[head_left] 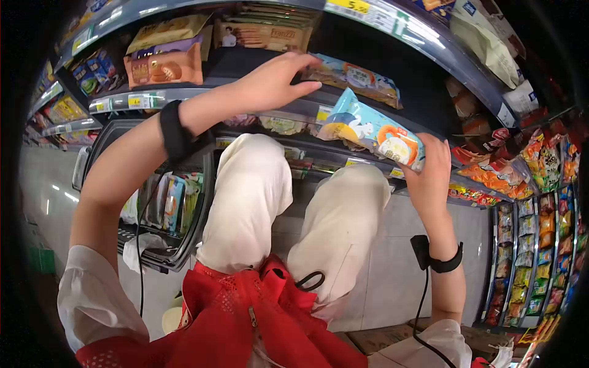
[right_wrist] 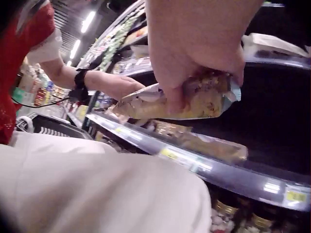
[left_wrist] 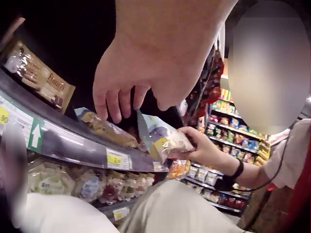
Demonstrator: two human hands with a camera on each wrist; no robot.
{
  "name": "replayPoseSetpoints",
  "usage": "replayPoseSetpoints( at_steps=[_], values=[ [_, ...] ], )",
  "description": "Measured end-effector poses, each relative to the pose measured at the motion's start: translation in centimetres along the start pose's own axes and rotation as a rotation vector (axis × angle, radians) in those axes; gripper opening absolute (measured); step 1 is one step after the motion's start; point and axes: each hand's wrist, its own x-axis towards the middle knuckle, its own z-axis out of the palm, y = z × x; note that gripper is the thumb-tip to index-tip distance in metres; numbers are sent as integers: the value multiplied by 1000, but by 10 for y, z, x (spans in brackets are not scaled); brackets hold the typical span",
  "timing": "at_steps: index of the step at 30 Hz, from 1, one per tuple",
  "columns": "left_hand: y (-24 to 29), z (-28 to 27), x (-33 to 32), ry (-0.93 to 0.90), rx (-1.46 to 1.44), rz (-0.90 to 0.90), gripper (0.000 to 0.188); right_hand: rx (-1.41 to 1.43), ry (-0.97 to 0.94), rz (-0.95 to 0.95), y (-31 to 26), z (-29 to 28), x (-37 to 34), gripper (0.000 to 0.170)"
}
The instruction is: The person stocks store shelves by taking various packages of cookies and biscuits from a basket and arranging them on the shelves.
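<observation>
In the head view the right hand [head_left: 429, 168] grips the right end of a light blue snack packet [head_left: 371, 135], held tilted in front of the shelf edge. The right wrist view shows that hand [right_wrist: 194, 58] with fingers and thumb round the packet [right_wrist: 165, 103]. A second blue packet [head_left: 356, 78] lies on the shelf behind it. The left hand [head_left: 276, 83] is over the shelf beside this second packet, thumb and fingers apart; whether a fingertip touches it I cannot tell. From the left wrist, the left hand [left_wrist: 141, 73] hangs with loosely bent fingers above both packets.
Orange biscuit packs [head_left: 164, 66] and brown packs [head_left: 264, 35] stand on the shelf at the left. A black basket [head_left: 205, 214] holding several packets is on the floor by the left knee. Racks of snack bags [head_left: 540, 245] stand on the right. The knees are against the lower shelves.
</observation>
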Motion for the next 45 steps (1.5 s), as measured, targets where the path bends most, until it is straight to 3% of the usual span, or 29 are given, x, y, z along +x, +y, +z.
replayPoseSetpoints(
  at_steps=[3,7,9,14,18,21,25,28,31,34,37,38,41,45],
  values=[
    [-26,24,38,148,220,107,57,14,0,53,12,-5,-14,55],
    [-51,43,79,-104,250,-12,67,33,-10,134,29,-8,-34,58],
    [-32,35,87,-233,270,-53,64,36,12,165,39,-8,-41,59],
    [-38,59,104,103,541,198,59,-7,85,114,53,2,-26,64],
    [-59,69,131,178,507,452,55,20,92,18,57,29,21,56],
    [-77,62,148,-51,462,440,54,74,-14,-23,68,54,54,50],
    [-87,55,149,-90,385,414,56,212,-183,-12,77,81,85,51],
    [-93,46,152,-303,339,319,63,224,-221,-95,80,97,90,48],
    [-97,46,159,-339,221,257,62,236,-269,-143,81,99,90,45],
    [-117,50,167,-336,210,319,58,203,-274,-183,81,99,88,41],
    [-54,33,163,-734,122,-54,67,187,-277,-190,77,98,86,39],
    [-79,47,166,-581,277,232,67,187,-283,-187,75,98,86,38],
    [-78,52,165,-549,141,245,57,165,-255,-221,70,97,86,39],
    [-74,43,159,-663,32,183,54,73,-235,-214,61,93,81,39]
  ],
)
